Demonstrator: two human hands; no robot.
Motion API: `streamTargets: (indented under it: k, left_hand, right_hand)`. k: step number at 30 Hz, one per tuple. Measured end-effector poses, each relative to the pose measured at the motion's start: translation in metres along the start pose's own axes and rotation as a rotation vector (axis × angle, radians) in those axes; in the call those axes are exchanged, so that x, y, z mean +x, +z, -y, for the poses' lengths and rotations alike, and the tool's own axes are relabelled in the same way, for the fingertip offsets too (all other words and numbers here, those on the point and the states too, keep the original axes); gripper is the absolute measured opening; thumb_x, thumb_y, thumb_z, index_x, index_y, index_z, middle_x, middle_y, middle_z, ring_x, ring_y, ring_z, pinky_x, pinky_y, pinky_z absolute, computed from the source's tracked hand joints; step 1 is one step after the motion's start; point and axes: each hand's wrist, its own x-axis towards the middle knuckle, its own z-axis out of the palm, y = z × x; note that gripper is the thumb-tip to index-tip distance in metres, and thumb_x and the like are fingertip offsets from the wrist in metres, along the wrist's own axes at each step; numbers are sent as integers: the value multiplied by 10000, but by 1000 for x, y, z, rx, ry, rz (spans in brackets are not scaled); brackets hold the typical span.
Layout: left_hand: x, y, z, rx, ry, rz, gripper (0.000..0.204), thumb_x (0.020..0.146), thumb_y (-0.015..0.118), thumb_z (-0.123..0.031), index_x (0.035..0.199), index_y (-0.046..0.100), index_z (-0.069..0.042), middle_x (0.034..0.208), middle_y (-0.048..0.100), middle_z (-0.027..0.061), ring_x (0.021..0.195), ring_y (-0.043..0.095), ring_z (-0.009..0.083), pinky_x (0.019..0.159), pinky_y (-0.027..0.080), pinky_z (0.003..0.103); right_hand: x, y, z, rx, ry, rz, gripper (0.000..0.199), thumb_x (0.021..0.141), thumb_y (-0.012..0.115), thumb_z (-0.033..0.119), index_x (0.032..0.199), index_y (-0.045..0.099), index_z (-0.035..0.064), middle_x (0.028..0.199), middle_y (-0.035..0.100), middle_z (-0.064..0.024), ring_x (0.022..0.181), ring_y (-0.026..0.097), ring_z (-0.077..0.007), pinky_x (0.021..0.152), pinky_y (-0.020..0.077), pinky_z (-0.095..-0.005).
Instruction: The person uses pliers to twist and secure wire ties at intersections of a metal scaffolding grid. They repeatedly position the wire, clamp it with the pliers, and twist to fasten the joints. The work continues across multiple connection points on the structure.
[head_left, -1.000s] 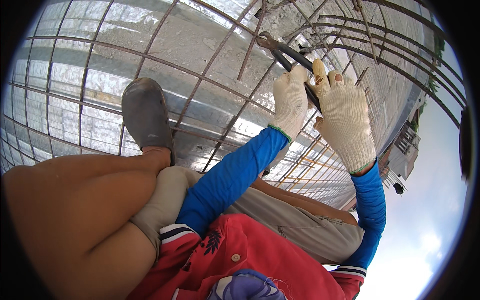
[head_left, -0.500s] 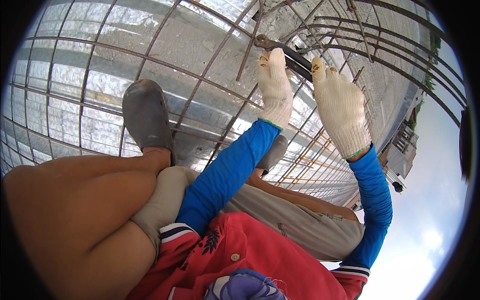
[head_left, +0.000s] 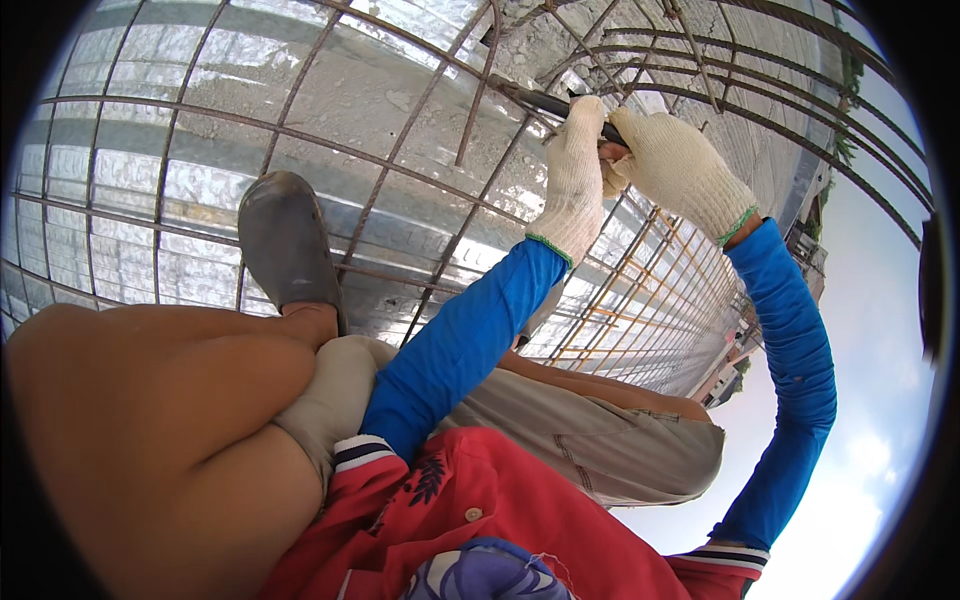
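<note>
Both my hands wear off-white knit gloves and are closed around the dark handles of a pair of pincers [head_left: 543, 101]. The rusty head of the pincers points up and left, over the steel bar mesh [head_left: 375, 160]. My left hand [head_left: 574, 180] grips the handles nearer the head. Close against its right side, my right hand [head_left: 682, 168] is wrapped round the handle end, fingers curled under. What the jaws touch is too small to tell.
Thick curved rebars [head_left: 760, 110] arch across the upper right. Below the mesh lie shiny metal decking [head_left: 120, 150] and rough concrete [head_left: 350, 95]. My shod foot [head_left: 285, 235] rests on the mesh. Orange-tinted bars [head_left: 610, 310] run off to the right.
My right hand has turned inward and closed in beside the left. The handles have come together, and the pincers' head has shifted slightly left in view.
</note>
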Motion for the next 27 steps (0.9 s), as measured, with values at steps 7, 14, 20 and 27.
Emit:
streamTargets:
  k: [7,14,20,27]
  left_hand:
    - [4,0,-21,171,-95,-7,745,883,762,-643,1084,681,69,793,733,128,649,703,155,562,534,245]
    - [14,-5,-4,-112,39,-45,769,908,810,-541,1268,554,88,995,701,172,768,744,245,642,615,318]
    - [19,5,-9,-303,-4,-50,567,929,803,-504,1114,594,-11,928,684,123,733,708,240,612,625,386]
    - [14,9,-25,-317,-114,-22,353,1021,713,-404,1023,559,-86,949,648,89,815,637,219,672,569,411]
  right_hand:
    - [7,6,-16,375,51,112,517,996,695,503,1120,730,2,663,640,-63,571,642,-180,527,524,-365]
    - [-5,-14,-2,888,239,371,459,994,675,358,1294,693,10,594,545,25,416,510,-84,375,370,-255]
    - [-6,7,-12,815,140,201,596,996,681,358,1505,602,57,679,657,-53,536,644,-170,473,502,-327]
    - [-34,20,32,54,108,-377,487,925,780,317,1341,639,107,960,727,-148,870,767,-311,725,605,-470]
